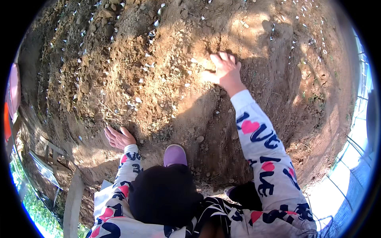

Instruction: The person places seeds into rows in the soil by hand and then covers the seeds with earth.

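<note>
My right hand [228,71] reaches forward onto the loose brown soil [208,125], fingers spread and tips against the dirt. Its palm is hidden. Beside it to the left lie white garlic cloves, among them one clove [193,60] near the thumb side and another clove [187,85] nearer to me. My left hand [119,138] rests on the ground close to dry stalks [109,109], thumb held apart, nothing visible in it. Farther up from that hand, a larger clove [138,100] sits on the surface. Several rough rows of cloves run away from me on both sides.
A purple shoe [175,155] stands on the soil between my arms, below a dark-clad knee [165,193]. Wooden strips [53,163] and a pale plank [73,199] lie at lower left. Netting [354,160] borders the right side. A pink object [14,89] shows at the left rim.
</note>
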`<state>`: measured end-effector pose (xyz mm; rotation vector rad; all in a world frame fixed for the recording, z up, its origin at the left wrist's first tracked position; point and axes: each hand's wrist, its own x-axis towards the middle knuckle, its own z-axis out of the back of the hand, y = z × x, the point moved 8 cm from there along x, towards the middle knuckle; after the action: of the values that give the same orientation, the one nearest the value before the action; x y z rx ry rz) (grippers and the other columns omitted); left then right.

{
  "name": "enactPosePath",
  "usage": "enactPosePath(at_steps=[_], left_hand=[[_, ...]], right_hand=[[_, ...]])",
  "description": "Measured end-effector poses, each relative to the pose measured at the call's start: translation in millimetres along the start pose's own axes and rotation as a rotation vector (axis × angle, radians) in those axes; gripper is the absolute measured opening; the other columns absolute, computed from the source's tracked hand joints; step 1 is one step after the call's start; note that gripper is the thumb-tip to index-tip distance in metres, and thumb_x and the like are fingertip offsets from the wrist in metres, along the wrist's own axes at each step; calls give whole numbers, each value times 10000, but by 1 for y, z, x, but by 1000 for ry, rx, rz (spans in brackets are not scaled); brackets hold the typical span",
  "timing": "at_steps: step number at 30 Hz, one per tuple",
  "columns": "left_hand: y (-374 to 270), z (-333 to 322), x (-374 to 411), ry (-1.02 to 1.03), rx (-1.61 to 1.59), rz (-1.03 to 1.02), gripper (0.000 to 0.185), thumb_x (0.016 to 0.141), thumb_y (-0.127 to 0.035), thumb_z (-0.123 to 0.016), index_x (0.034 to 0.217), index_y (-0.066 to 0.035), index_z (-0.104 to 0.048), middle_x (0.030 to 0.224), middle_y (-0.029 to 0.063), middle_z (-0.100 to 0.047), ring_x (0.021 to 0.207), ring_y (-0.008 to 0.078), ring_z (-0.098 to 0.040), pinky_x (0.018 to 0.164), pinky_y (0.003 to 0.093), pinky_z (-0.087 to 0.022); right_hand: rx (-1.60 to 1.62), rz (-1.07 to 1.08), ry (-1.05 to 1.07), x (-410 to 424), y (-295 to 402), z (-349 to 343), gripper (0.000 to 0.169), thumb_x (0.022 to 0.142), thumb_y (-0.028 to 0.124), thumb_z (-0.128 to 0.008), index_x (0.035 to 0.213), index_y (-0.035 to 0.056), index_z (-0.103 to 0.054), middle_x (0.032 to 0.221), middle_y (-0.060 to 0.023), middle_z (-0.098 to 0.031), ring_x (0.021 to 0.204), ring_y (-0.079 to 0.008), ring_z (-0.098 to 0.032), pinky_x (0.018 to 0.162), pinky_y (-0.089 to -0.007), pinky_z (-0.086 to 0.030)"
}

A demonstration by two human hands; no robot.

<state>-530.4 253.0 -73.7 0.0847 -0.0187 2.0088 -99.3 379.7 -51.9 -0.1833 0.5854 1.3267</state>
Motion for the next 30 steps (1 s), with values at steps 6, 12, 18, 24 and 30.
enactPosePath(at_steps=[6, 12, 18, 24, 30], left_hand=[[0, 2, 3, -27, -11, -12, 617, 817, -455, -335, 1284, -55, -288, 1345, 136, -261, 1242, 275, -227, 981, 411, -185], [7, -5, 4, 1, 17, -14, 634, 820, -502, -314, 1292, -78, -283, 1352, 117, -255, 1242, 266, -229, 975, 421, -190], [38, 10, 29, -39, -72, 26, 639, 846, -548, -236, 1326, -128, -207, 1364, 89, -225, 1244, 241, -228, 976, 434, -182], [87, -22, 62, -47, 10, 431, 653, 815, -616, -224, 1328, -212, -212, 1364, 15, -241, 1219, 227, -279, 937, 459, -231], [73, -17, 67, -20, 84, 400, 623, 828, -563, -287, 1321, -187, -230, 1354, 35, -259, 1205, 226, -291, 932, 459, -228]], right_hand=[[22, 153, -112, -128, 57, -58, 482, 593, 368, -650, 1000, 142, -526, 1166, -104, -391, 1146, -331, -306, 866, -621, -231], [135, 386, -119, -180, 72, -88, 380, 613, 279, -656, 942, 139, -526, 1207, -107, -362, 1179, -303, -280, 897, -552, -247], [-96, 406, -327, -113, 32, -39, 331, 626, 184, -641, 936, 138, -533, 1190, -114, -383, 1160, -294, -318, 895, -470, -291], [13, 295, -331, -58, 34, -3, 380, 638, 148, -632, 992, 121, -496, 1180, -142, -374, 1141, -315, -329, 873, -429, -338], [29, 193, -334, -44, 24, -9, 246, 681, 113, -592, 922, 98, -546, 1090, -107, -436, 1030, -294, -419, 817, -383, -394]])
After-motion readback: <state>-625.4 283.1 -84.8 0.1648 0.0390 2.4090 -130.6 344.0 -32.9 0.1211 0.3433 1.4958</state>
